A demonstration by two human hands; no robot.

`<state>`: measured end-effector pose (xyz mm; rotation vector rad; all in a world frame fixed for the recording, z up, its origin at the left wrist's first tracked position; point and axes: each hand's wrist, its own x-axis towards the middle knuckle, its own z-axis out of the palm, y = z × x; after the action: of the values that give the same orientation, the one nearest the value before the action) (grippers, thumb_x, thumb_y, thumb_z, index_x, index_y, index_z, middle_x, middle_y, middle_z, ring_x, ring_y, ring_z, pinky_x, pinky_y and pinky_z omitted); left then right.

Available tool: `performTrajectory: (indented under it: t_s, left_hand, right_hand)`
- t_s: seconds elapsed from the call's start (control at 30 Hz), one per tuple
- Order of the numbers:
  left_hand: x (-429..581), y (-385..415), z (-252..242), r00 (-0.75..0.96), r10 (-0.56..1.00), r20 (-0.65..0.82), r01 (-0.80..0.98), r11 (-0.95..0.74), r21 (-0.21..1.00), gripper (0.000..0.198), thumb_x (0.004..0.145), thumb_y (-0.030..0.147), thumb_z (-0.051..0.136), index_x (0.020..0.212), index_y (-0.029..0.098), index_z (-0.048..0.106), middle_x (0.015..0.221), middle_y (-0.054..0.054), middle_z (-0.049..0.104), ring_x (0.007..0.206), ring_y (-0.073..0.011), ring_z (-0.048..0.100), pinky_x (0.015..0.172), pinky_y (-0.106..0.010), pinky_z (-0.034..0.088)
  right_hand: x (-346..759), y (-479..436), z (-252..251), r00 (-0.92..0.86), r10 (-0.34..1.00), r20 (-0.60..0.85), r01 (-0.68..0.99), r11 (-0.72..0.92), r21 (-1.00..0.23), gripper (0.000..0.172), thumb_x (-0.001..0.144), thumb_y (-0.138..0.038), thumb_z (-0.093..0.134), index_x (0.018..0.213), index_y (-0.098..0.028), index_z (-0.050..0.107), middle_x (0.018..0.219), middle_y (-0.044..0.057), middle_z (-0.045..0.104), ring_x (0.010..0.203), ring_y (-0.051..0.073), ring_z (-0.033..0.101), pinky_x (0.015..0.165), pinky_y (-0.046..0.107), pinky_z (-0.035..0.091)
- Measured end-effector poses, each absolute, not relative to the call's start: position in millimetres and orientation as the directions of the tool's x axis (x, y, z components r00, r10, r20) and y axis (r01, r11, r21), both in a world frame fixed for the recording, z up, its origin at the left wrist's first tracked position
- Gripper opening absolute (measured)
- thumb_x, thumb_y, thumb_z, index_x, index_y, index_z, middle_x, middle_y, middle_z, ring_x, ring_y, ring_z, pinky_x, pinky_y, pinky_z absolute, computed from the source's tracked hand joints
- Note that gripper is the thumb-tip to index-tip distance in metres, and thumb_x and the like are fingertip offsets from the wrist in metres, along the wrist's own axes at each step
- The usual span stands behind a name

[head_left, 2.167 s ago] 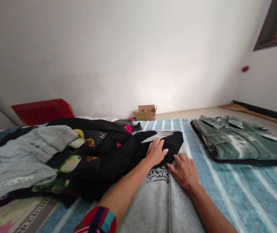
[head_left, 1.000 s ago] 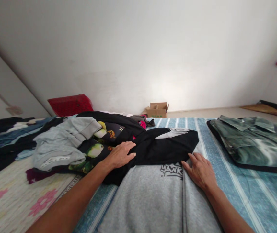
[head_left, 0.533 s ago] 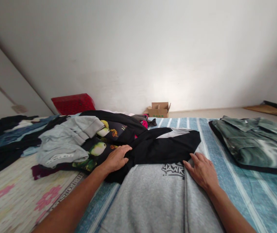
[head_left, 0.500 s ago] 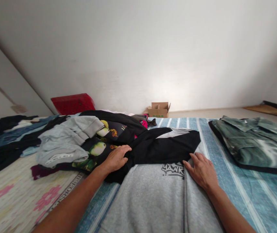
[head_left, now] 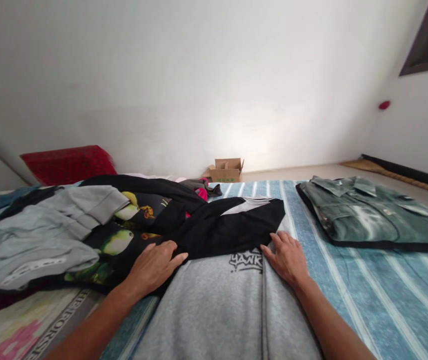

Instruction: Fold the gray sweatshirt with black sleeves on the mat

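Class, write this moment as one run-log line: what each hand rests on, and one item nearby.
left hand: on black garment | right hand: on grey printed garment | nearby: folded green denim jacket

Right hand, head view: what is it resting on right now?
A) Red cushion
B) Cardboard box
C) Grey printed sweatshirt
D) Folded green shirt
C. The right hand lies flat on the grey printed sweatshirt, its fingertips near the edge of the black cloth.

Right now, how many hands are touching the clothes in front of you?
2: the left hand lies on the black garment, and the right hand rests on the gray fleece garment, beside the black garment's edge.
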<state>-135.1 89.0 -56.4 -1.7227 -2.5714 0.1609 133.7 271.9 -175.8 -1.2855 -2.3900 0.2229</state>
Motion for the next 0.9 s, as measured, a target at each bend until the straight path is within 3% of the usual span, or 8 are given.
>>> performTrajectory:
  t_s: [0.3, 0.47, 0.63, 0.8, 0.9]
  left_hand:
    - [-139, 95, -64, -0.465, 0.884, 0.055, 0.885, 0.463, 0.034, 0.008, 0.074, 0.03, 0.047, 0.076, 0.022, 0.047, 0.08, -0.004, 0.064, 0.081, -0.0222, 0.062, 0.069, -0.029, 0.04]
    - [-126, 102, -44, -0.479, 0.852, 0.21, 0.869, 0.426, 0.251, 0.012, 0.069, 0.032, 0.046, 0.065, 0.023, 0.039, 0.072, 0.0, 0.062, 0.068, -0.0182, 0.059, 0.064, -0.028, 0.04]
    - [-126, 108, -21, -0.48, 0.816, 0.322, 0.844, 0.331, 0.422, 0.014, 0.062, 0.035, 0.052, 0.062, 0.022, 0.046, 0.082, -0.001, 0.067, 0.079, -0.0198, 0.061, 0.072, -0.028, 0.042]
    - [-132, 105, -19, -0.505, 0.83, 0.237, 0.789, 0.332, 0.517, 0.016, 0.063, 0.037, 0.053, 0.063, 0.022, 0.049, 0.058, 0.004, 0.053, 0.057, -0.0146, 0.05, 0.055, -0.025, 0.036]
    - [-136, 103, -21, -0.532, 0.827, 0.182, 0.726, 0.334, 0.601, 0.021, 0.067, 0.042, 0.052, 0.067, 0.022, 0.046, 0.056, 0.006, 0.048, 0.053, -0.0127, 0.046, 0.05, -0.024, 0.033]
  right_hand:
    - [134, 270, -172, -0.487, 0.83, 0.272, 0.757, 0.556, -0.342, 0.05, 0.089, -0.054, 0.041, 0.12, -0.019, 0.057, 0.121, 0.01, 0.055, 0.12, 0.028, 0.044, 0.097, 0.039, 0.033]
    - [134, 270, -174, -0.485, 0.828, 0.281, 0.756, 0.559, -0.341, 0.05, 0.089, -0.055, 0.041, 0.121, -0.019, 0.056, 0.121, 0.01, 0.055, 0.12, 0.029, 0.044, 0.097, 0.039, 0.033]
    - [134, 270, -174, -0.48, 0.828, 0.29, 0.755, 0.559, -0.342, 0.048, 0.089, -0.054, 0.042, 0.119, -0.02, 0.057, 0.119, 0.01, 0.056, 0.118, 0.028, 0.045, 0.097, 0.039, 0.034]
    - [135, 271, -173, -0.49, 0.821, 0.292, 0.751, 0.568, -0.337, 0.047, 0.089, -0.054, 0.042, 0.118, -0.019, 0.058, 0.118, 0.01, 0.056, 0.117, 0.028, 0.045, 0.096, 0.04, 0.034]
    - [134, 271, -174, -0.495, 0.822, 0.28, 0.753, 0.567, -0.334, 0.047, 0.089, -0.054, 0.042, 0.117, -0.019, 0.058, 0.118, 0.01, 0.056, 0.117, 0.028, 0.045, 0.096, 0.04, 0.035]
